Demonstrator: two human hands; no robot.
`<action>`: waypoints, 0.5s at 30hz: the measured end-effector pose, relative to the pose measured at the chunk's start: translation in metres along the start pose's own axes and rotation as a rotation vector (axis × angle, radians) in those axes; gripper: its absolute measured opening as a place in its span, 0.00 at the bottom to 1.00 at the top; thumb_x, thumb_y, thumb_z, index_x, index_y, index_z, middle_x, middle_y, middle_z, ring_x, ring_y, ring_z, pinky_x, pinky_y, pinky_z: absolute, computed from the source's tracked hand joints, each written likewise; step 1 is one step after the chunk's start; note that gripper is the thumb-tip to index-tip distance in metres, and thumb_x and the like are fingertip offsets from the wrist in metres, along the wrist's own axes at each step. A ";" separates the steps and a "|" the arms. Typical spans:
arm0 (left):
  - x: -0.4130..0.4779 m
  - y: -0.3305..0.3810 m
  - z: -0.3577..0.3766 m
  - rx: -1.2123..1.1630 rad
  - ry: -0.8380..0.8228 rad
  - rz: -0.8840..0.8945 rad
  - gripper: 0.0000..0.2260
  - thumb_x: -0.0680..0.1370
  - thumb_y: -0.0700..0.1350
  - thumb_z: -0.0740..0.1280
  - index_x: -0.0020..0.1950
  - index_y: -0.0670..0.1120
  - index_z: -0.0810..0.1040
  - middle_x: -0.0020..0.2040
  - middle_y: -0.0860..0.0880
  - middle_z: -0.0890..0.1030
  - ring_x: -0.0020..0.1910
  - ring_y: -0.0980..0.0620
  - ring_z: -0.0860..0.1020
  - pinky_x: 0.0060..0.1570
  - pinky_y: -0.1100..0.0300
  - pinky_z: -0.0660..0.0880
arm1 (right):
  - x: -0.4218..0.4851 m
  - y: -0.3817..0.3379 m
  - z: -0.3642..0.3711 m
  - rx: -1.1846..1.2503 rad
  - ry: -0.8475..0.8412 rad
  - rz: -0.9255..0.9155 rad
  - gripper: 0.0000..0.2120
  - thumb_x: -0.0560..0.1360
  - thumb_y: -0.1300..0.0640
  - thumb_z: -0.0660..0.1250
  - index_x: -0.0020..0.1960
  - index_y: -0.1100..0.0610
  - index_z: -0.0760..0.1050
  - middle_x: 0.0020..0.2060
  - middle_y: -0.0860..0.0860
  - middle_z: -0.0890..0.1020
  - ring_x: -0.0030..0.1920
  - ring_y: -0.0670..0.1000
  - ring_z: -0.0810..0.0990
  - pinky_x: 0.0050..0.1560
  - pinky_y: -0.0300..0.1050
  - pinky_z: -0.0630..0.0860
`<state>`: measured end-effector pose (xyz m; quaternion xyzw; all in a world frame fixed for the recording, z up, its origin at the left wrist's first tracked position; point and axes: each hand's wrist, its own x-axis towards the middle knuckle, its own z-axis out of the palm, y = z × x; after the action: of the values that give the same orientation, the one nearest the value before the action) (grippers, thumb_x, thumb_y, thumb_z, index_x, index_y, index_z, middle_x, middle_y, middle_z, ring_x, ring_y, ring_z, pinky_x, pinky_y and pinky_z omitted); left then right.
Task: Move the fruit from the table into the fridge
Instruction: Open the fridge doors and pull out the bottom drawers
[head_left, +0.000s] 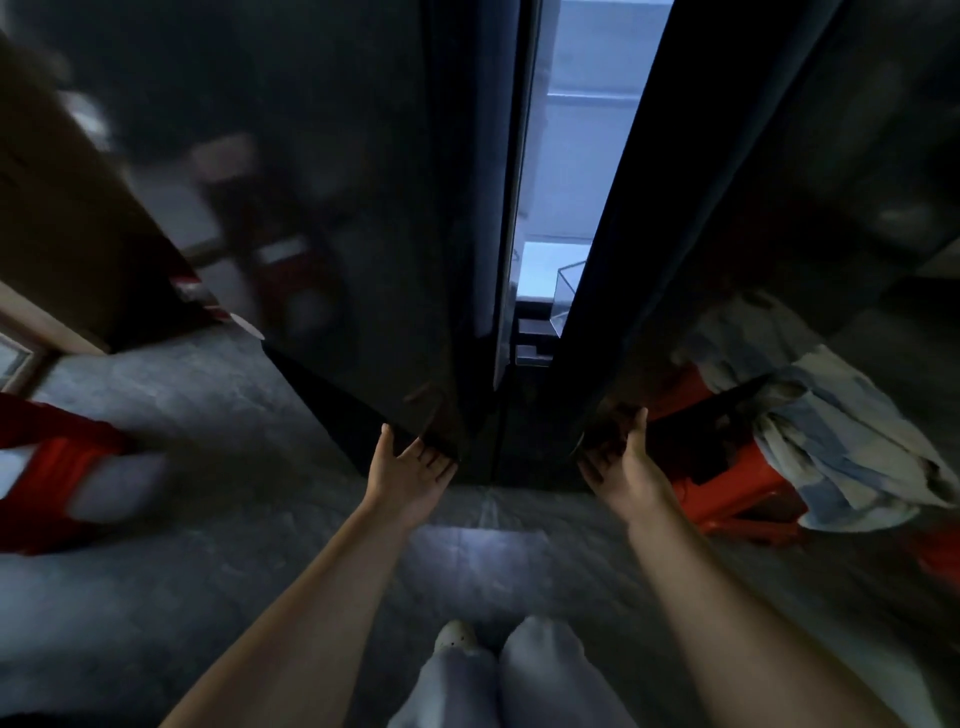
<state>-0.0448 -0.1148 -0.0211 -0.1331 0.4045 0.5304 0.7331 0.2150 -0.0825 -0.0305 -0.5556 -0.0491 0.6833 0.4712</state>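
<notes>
A tall dark fridge fills the upper view, its two glossy doors slightly apart. My left hand (410, 467) grips the bottom corner of the left door (363, 208), fingers hooked under its edge. My right hand (621, 462) holds the bottom corner of the right door (727, 208) the same way. Through the narrow gap I see the lit white interior (566, 156) with shelves and a clear drawer (563, 296). No fruit and no table are in view.
Red plastic stools stand on the grey floor, one at the right (727, 493) with a blue-white cloth (841, 441) draped over it, another at the left (52, 467). A brown cabinet (67, 208) is at the upper left. My legs (519, 675) are below.
</notes>
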 end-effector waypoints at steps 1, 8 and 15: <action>-0.005 -0.001 0.001 0.001 0.006 0.008 0.33 0.78 0.64 0.52 0.73 0.41 0.63 0.71 0.40 0.67 0.73 0.44 0.62 0.72 0.50 0.55 | -0.001 0.000 -0.001 -0.007 -0.011 0.002 0.24 0.72 0.32 0.58 0.53 0.50 0.75 0.51 0.50 0.81 0.54 0.50 0.78 0.61 0.49 0.70; -0.028 -0.015 -0.003 0.038 0.108 0.106 0.32 0.79 0.64 0.50 0.75 0.44 0.60 0.74 0.42 0.64 0.73 0.44 0.62 0.71 0.49 0.57 | -0.011 -0.007 -0.011 -0.090 -0.097 0.004 0.26 0.72 0.33 0.58 0.60 0.51 0.73 0.58 0.52 0.78 0.59 0.52 0.75 0.65 0.51 0.68; -0.114 -0.093 0.030 1.242 0.381 1.310 0.25 0.79 0.45 0.61 0.74 0.46 0.58 0.72 0.47 0.60 0.72 0.51 0.59 0.68 0.63 0.57 | -0.045 0.016 -0.020 -0.743 -0.120 0.083 0.17 0.79 0.52 0.62 0.64 0.59 0.71 0.62 0.57 0.76 0.59 0.55 0.77 0.61 0.50 0.69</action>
<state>0.0388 -0.2096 0.0600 0.4546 0.7249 0.4962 0.1470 0.2186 -0.1314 -0.0155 -0.6491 -0.2986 0.6687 0.2059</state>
